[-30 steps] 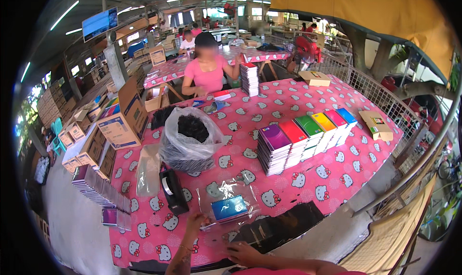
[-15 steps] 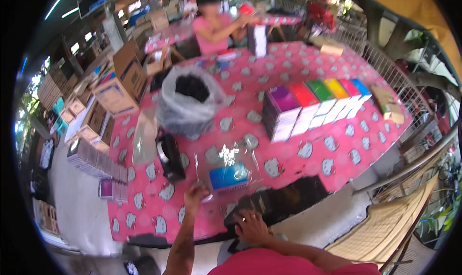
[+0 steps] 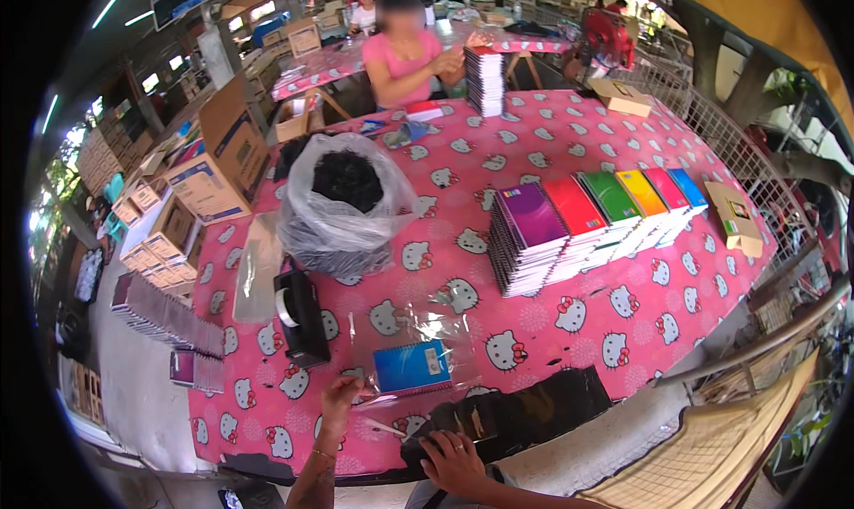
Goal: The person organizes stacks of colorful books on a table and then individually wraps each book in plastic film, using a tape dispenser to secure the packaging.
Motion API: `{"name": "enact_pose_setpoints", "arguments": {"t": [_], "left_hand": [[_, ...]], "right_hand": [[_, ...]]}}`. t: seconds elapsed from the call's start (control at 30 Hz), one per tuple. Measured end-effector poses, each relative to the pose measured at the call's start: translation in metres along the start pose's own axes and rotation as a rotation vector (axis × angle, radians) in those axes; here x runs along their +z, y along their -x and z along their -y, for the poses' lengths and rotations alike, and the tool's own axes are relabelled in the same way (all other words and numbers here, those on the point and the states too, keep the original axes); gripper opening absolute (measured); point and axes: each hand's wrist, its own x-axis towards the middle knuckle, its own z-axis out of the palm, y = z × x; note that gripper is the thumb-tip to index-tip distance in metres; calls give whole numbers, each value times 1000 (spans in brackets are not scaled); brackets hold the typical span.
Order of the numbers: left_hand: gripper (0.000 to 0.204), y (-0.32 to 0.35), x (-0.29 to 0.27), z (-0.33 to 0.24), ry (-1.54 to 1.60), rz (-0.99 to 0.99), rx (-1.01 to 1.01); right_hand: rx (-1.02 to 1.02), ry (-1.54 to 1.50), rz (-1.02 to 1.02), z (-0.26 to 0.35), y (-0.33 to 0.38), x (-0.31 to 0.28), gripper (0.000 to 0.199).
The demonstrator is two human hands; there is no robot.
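Observation:
A blue spiral notebook (image 3: 412,367) lies inside a clear plastic bag (image 3: 463,335) on the pink patterned tablecloth. At the bag's lower left edge, my left hand (image 3: 341,399) has its fingers pinched together on the plastic. My right hand (image 3: 452,463) lies with fingers apart on the near edge of a long black board (image 3: 551,411), and no object shows in it. Between the hands sits a thin pale strip (image 3: 384,427), too small to identify. Left of the notebook stands a black tape dispenser (image 3: 302,324) with a roll in it.
A large clear bag of black material (image 3: 307,229) stands behind the dispenser. Stacked coloured notebooks (image 3: 538,214) are at the right, and flattened clear plastic (image 3: 256,273) is at the left. Across the table, a co-worker (image 3: 405,60) is beside a tall notebook stack (image 3: 485,86).
The view has shifted slightly. The co-worker's hands have come down from a raised red notebook, which now seems to top the tall stack. My hands stay near the same places.

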Motion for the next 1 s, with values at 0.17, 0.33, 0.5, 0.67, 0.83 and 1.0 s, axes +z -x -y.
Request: {"name": "enact_pose_setpoints", "arguments": {"t": [0.17, 0.33, 0.5, 0.67, 0.83, 1.0], "left_hand": [[11, -10, -8, -10, 27, -80, 99], [22, -28, -19, -22, -306, 58, 46], [21, -31, -2, -26, -214, 79, -161], [25, -36, -11, -48, -297, 157, -226], [24, -67, 64, -85, -756, 111, 529], [13, -139, 100, -43, -1253, 221, 662]], "right_hand": [[-13, -132, -34, 18, -45, -28, 51], [-133, -9, 47, 17, -83, -25, 55], [-107, 24, -24, 25, -80, -26, 62], [-36, 139, -56, 26, -91, -12, 68], [-7, 150, -76, 22, -99, -9, 64], [-36, 156, -41, 29, -103, -14, 59]]}}
